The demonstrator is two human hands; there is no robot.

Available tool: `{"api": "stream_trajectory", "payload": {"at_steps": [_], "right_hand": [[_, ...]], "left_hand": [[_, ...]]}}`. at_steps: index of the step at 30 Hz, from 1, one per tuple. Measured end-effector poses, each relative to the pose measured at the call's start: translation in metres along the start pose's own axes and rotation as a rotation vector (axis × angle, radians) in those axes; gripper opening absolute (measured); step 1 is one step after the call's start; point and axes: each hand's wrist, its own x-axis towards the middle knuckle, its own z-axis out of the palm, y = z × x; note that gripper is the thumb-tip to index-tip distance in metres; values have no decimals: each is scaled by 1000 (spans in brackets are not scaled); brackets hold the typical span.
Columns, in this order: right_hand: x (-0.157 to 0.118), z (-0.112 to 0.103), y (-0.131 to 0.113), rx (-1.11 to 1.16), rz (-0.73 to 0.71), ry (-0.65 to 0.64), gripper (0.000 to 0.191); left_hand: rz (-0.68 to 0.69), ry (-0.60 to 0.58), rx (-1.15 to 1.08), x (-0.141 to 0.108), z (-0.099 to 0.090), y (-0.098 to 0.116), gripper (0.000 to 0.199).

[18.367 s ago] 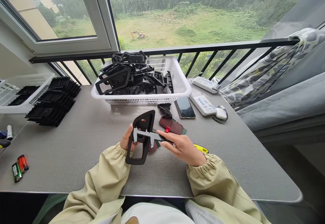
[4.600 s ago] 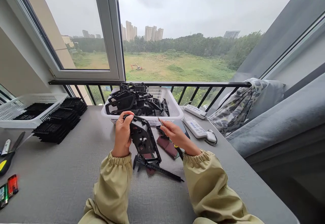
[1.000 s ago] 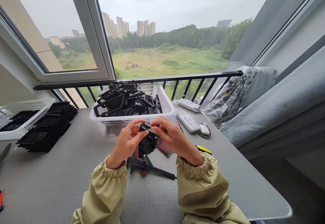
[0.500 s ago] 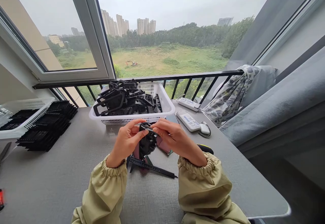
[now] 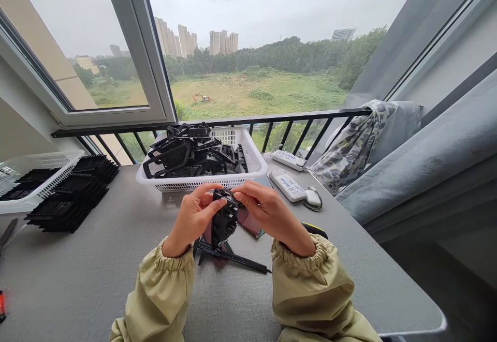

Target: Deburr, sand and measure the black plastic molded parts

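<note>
My left hand (image 5: pixel 194 218) pinches a black plastic part (image 5: pixel 224 220) by its upper end, with the thumb and forefinger on it. On the other side, my right hand (image 5: pixel 267 207) has its fingertips pressed together at the part's upper right corner. The part hangs upright above the table. Below it lies a black caliper (image 5: pixel 236 259), partly over dark reddish pieces. A reddish-brown flat piece (image 5: pixel 249 223) lies under my right hand. Just beyond my hands, a white basket (image 5: pixel 256 163) holds a heap of black plastic parts (image 5: pixel 194 150).
Stacked black parts (image 5: pixel 70 194) lean by another white basket (image 5: pixel 58 168) on the left. Two white devices (image 5: pixel 288 185) and a small white item with a cord (image 5: pixel 312 197) lie on the right. A black railing (image 5: pixel 272 118) runs behind the table (image 5: pixel 128 259).
The black part has turned slightly between my hands, showing its toothed side differently. My hands have barely moved.
</note>
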Motion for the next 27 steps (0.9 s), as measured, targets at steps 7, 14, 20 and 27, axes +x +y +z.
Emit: {"api": "stream_trajectory", "payload": {"at_steps": [7, 14, 20, 27], "right_hand": [[-2, -3, 1, 11, 28, -38, 17], [0, -3, 1, -25, 99, 10, 18], [1, 0, 3, -27, 118, 82, 15], [0, 2, 5, -27, 128, 126, 14]], "left_hand": [[-27, 43, -30, 0, 1, 4, 27], [25, 147, -69, 3, 1, 1, 17], [-44, 135, -136, 2, -1, -2, 32], [-84, 153, -230, 3, 0, 4, 33]]}}
